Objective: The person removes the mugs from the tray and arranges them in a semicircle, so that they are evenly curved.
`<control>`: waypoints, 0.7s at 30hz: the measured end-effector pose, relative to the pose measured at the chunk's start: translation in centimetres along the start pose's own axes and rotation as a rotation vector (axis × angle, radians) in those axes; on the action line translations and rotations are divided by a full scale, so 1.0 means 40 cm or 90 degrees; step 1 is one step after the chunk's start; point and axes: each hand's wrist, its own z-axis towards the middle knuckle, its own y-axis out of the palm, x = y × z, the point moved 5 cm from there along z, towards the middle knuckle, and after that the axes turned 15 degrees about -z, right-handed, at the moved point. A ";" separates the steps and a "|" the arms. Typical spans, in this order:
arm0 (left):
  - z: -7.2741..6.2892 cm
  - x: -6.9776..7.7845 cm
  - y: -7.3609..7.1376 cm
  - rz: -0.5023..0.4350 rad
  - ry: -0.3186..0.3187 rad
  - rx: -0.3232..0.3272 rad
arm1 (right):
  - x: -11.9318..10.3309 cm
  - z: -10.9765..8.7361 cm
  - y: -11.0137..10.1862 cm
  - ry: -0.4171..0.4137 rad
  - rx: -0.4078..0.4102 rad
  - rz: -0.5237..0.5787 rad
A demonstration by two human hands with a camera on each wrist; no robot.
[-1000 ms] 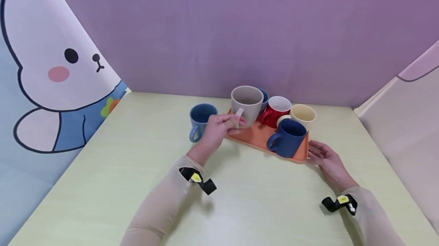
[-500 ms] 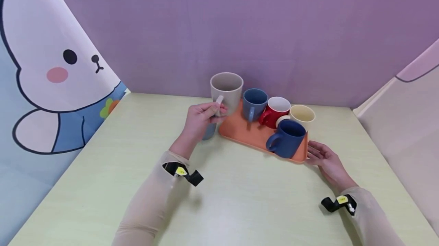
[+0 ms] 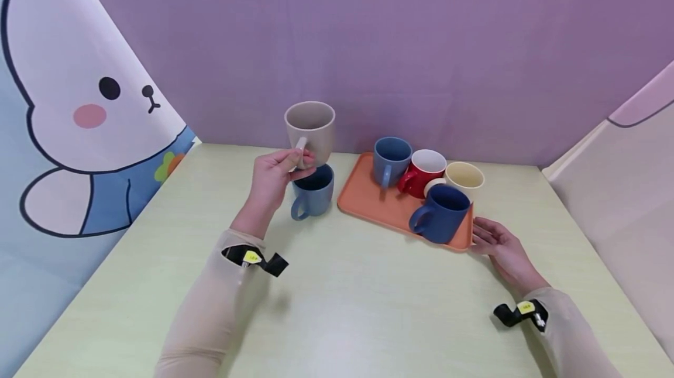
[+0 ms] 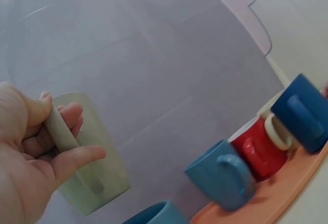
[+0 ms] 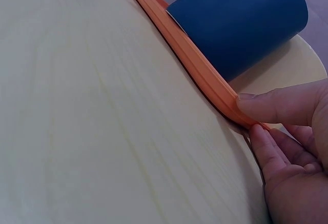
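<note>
My left hand (image 3: 271, 179) grips the handle of a light grey mug (image 3: 312, 132), which hangs upright in the air above the table. Just under it a light blue mug (image 3: 314, 193) stands on the table, partly covered by the hand in the head view. My right hand (image 3: 505, 252) pinches the right front corner of an orange tray (image 5: 205, 73) between thumb and fingers. On that tray stand a blue mug (image 3: 392, 160), a red mug (image 4: 260, 149) with a white inside, a cream mug (image 3: 464, 178) and a dark blue mug (image 5: 243, 19).
The pale wood-look table (image 3: 368, 308) runs back to a purple wall (image 3: 368, 44). A printed rabbit panel (image 3: 79, 103) borders the left side, and a whitish panel (image 3: 626, 179) borders the right. The tray's left end lies close beside the light blue mug.
My left hand has carried the grey mug leftward and up, from over the tray to above the light blue mug. The blue mug at the tray's back now shows fully. My right hand stays put.
</note>
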 end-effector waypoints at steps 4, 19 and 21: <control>0.003 0.017 -0.030 0.002 0.020 0.013 | 0.001 0.000 0.001 0.000 0.002 0.003; 0.023 0.032 -0.126 -0.048 0.062 0.048 | 0.003 0.001 -0.002 0.005 0.003 -0.003; 0.024 0.026 -0.142 -0.051 0.062 0.056 | 0.003 0.002 -0.002 0.004 0.001 -0.001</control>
